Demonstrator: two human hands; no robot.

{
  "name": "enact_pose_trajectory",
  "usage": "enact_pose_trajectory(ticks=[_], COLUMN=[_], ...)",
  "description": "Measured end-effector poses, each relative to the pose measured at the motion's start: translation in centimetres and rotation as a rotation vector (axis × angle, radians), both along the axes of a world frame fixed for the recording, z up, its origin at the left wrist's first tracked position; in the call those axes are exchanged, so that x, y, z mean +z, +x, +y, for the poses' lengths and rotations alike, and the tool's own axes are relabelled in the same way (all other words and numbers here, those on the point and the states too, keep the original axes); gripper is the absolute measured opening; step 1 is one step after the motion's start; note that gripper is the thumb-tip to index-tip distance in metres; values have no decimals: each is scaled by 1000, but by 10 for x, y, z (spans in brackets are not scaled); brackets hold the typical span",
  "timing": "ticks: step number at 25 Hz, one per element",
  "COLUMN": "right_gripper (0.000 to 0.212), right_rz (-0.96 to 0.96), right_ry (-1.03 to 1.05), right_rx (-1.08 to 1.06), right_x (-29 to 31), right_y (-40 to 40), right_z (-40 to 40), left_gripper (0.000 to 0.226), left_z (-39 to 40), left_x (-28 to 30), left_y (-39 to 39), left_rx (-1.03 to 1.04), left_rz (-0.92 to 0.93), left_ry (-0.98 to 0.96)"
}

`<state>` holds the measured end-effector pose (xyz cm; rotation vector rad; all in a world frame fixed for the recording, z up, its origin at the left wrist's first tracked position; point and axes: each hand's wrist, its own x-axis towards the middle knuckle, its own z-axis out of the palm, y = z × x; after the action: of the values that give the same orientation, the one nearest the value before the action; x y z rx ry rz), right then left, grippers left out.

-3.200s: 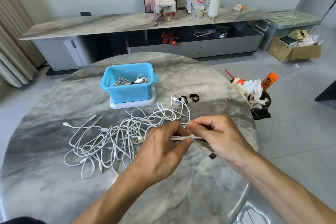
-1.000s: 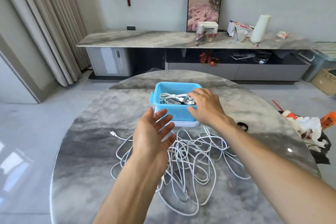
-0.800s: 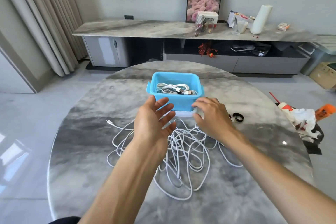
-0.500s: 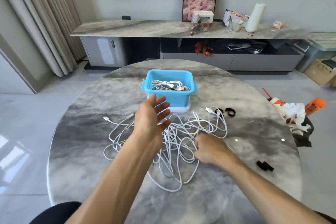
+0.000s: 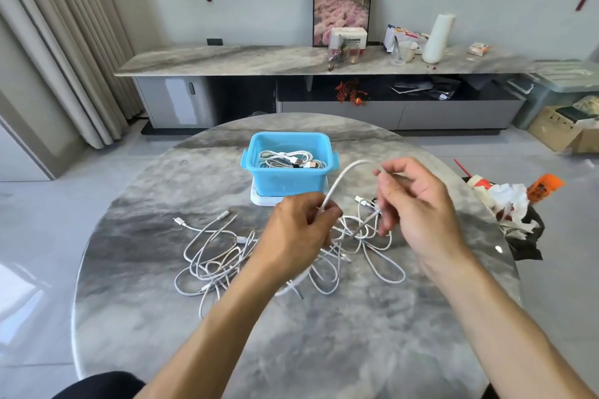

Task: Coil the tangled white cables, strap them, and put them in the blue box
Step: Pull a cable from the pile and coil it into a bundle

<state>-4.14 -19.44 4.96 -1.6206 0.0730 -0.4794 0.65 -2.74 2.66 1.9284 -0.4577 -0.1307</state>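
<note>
Now two hands, left grip and right grip pinching one white cable, one blue box.

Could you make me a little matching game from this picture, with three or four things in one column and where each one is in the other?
Things:
1. blue box
2. raised white cable
3. tangled white cables
4. paper towel roll

Places:
A. on the long sideboard by the wall
B. held between left hand and right hand
C. loose on the table
D. on a white lid, far side of the table

Pairs: 1-D, 2-B, 3-C, 4-A
</note>
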Motion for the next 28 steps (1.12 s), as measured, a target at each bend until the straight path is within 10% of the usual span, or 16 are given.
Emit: enact_pose_trajectory(ticks=[5,8,11,14,17,21,25,28], right_gripper=[8,33,64,19,18,17,62,25], right_rz=[106,397,61,-79,-86,424,187,-79], right_ry=[225,-546,-863,-922,-788,-714,-863,-787], right_rx=[-471,-558,-150,209,-74,-539,-149,197], right_x=[-3,-16,-20,-31,-24,-19,-27,-24], right_y=[11,12,8,12,20,23,17,15], right_z=[-52,-50,-17,11,-10,-79,-21,21], left_gripper=[27,32,35,30,27,39,35,35], left_z=[16,10,4,2,24,60,33,22], left_x=[3,2,0,0,13,25,20,16], left_y=[14,12,10,6,18,36,19,14], left_rx=[119,121,65,-28,-49,78,8,-37], left_rz=[-74,-59,-124,-182,-191,-219,-285,-331], left_ry=[91,92,158,127,127,143,260,251])
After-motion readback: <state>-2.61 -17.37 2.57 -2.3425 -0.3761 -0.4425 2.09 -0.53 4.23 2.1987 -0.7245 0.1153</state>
